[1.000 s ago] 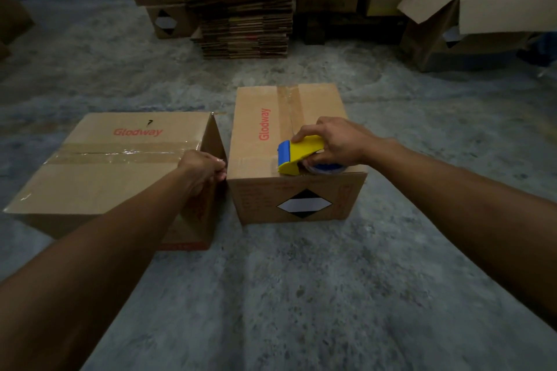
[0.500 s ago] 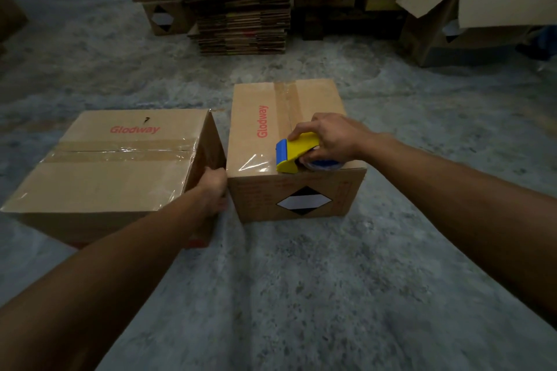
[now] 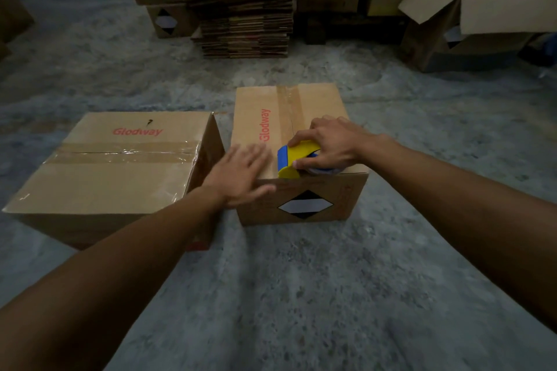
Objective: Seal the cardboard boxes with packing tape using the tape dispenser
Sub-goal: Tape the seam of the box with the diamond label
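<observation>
Two brown "Glodway" cardboard boxes stand side by side on the floor. The left box (image 3: 114, 172) has a strip of clear tape across its top. A tape strip runs along the top seam of the right box (image 3: 316, 108). My right hand (image 3: 328, 141) grips the yellow and blue tape dispenser (image 3: 297, 156) at that box's near top edge. My left hand (image 3: 241, 172) lies flat with fingers spread on the near left corner of the right box, just left of the dispenser.
A tall stack of flattened cardboard (image 3: 241, 9) stands at the back centre, with more boxes beside it. An open box (image 3: 470, 18) with raised flaps sits at the back right. Grey concrete floor (image 3: 301, 295) lies all around.
My left hand has left the right side of the left box and moved up onto the top of the right box, now flat and open. The dispenser has stayed at the near edge.
</observation>
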`<state>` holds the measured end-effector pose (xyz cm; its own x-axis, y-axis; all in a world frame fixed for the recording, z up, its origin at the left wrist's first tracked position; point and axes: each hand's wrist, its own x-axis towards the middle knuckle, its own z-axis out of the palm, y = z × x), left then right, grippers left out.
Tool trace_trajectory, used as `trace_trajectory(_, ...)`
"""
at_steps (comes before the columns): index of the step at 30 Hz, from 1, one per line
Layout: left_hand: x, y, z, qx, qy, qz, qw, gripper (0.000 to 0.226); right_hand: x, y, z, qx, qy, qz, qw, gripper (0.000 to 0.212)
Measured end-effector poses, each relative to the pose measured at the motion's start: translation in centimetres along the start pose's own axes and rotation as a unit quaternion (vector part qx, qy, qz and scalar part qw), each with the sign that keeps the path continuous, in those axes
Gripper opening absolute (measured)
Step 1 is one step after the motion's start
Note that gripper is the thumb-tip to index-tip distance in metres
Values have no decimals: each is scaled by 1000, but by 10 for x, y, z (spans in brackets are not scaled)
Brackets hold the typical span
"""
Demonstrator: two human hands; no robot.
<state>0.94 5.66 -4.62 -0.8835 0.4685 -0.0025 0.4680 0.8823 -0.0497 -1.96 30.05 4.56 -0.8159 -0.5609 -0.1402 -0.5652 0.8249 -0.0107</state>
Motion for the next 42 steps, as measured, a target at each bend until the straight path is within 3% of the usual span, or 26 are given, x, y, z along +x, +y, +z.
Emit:
trace_trajectory(2,3,3,13,34,-54,9,998,81,2,-2,1,6,7,11,1000,66)
trace_trajectory(7,14,-17,10,6,-77,3,997,76,14,-15,10,-3,89,29,996,61)
trace_trajectory(11,16,-26,15,-1,-60,9,998,76,24,-21,10,-6,111,41,993,65)
trace_trajectory(18,17,-32,14,-22,-61,18,998,77,3,10,13,37,94,54,993,60)
trace_trajectory(22,19,-31,8,-18,-75,19,997,78,4,7,6,7,84,51,995,57)
trace_trajectory(28,36,9,2,40,-72,35,996,108,1,2,10,-8,95,52,994,57)
trace_trajectory(34,47,24,16,-3,-19,6,1000,86,4,0,15,-5,124,61,990,67)
trace_trajectory(42,51,15,16,9,-27,11,1000,88,-13,33,13,44,96,88,991,54)
